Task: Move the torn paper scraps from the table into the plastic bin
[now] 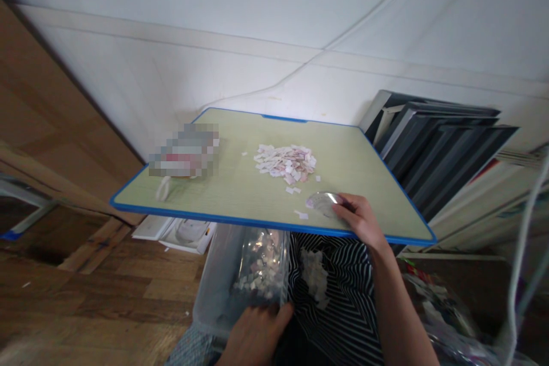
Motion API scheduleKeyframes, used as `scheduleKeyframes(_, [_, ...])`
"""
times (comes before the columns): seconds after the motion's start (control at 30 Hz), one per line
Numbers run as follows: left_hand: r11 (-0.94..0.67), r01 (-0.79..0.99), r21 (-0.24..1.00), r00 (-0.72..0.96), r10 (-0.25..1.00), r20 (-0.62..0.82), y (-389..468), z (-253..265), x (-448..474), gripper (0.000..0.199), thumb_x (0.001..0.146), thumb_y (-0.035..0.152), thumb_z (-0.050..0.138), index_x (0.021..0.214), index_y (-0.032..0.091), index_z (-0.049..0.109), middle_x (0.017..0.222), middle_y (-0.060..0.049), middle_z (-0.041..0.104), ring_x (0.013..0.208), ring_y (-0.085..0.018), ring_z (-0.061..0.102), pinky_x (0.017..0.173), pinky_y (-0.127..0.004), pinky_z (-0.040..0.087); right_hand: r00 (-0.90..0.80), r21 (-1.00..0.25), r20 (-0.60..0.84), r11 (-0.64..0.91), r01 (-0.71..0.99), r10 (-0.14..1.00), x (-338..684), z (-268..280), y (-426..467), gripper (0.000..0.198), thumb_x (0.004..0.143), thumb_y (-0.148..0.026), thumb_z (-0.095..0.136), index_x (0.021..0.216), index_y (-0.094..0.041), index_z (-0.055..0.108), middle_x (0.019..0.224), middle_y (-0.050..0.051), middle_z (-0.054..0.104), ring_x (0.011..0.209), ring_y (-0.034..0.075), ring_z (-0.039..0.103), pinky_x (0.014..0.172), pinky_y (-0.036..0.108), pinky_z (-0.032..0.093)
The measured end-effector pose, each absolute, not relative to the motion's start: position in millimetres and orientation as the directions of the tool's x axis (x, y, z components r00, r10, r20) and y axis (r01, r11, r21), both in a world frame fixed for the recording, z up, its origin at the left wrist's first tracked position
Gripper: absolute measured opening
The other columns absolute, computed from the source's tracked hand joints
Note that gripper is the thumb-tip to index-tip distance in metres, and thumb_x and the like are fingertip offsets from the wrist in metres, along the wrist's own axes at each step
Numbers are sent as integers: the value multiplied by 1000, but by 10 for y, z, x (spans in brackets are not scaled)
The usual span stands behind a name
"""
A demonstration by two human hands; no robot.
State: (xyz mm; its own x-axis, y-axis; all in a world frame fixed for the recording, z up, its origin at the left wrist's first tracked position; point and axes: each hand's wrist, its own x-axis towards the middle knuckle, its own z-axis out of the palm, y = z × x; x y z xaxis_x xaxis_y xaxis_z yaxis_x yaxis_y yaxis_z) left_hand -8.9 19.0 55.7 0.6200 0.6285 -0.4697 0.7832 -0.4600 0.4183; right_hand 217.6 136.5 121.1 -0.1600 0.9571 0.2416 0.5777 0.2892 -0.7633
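My right hand pinches a shiny, see-through disc at the table's front edge, thumb on top. The disc leans low over the tabletop, with small paper pieces just left of it. Further back lies a loose heap of small pale paper pieces. Below the table, my left hand is closed over the near rim of a clear plastic bin; its fingertips are hidden. In the bin sits a clear bag of paper pieces. Beside it, striped black-and-white cloth holds more pale pieces.
The light green table has a blue edge. At its left are a blurred-out packet and a white loop. Dark flat panels lean at the right, near a white cable. A white box is on the wooden floor.
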Motion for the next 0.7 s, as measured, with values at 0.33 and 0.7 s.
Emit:
scheduleKeyframes(0.33, [-465, 784, 411, 618, 646, -449, 188, 532, -80, 47, 76, 6, 40, 121, 20, 41, 99, -9, 60, 85, -26, 56, 69, -34, 42, -63, -732, 260, 239, 637, 964, 2094, 1174, 1443, 28, 75, -32, 46, 53, -17, 37, 49, -4, 31, 47, 8, 30, 45, 22, 23])
scheduleKeyframes(0.7, [-477, 762, 438, 644, 629, -435, 181, 520, -99, 49, 74, 9, 41, 122, 18, 41, 99, -10, 59, 86, -29, 56, 69, -38, 44, 37, -779, 264, 190, 598, 964, 2144, 1161, 1407, 28, 73, -32, 46, 51, -18, 36, 47, -5, 30, 45, 7, 29, 43, 22, 22])
